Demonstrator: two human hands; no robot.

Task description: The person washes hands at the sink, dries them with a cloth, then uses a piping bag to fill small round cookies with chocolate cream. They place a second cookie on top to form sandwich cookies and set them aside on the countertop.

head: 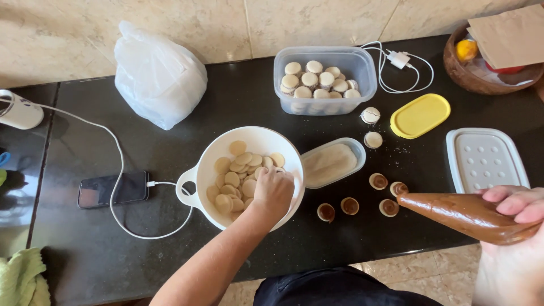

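Reaching left hand (273, 190) into bowl (192, 170)

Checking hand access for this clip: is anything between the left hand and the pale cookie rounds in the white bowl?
Nothing visible. The left hand is already inside the white bowl, fingers down on the cookie rounds. The right hand holds the brown piping bag off to the side.

On the bench (238, 102), a bowl (258, 139) of biscuit discs (232, 178) sits near the front edge at the middle, with the left hand (273, 191) inside it. Just right of the bowl lies an oval tub (331, 163). Five filled discs (365, 198) lie right of the tub near the front edge, and the piping bag (464, 214) in the right hand (513, 226) has its tip at them. A lidless box of sandwiched biscuits (323, 79) stands at the back edge. A phone (112, 188) lies left of the bowl, a bag (158, 76) behind it.
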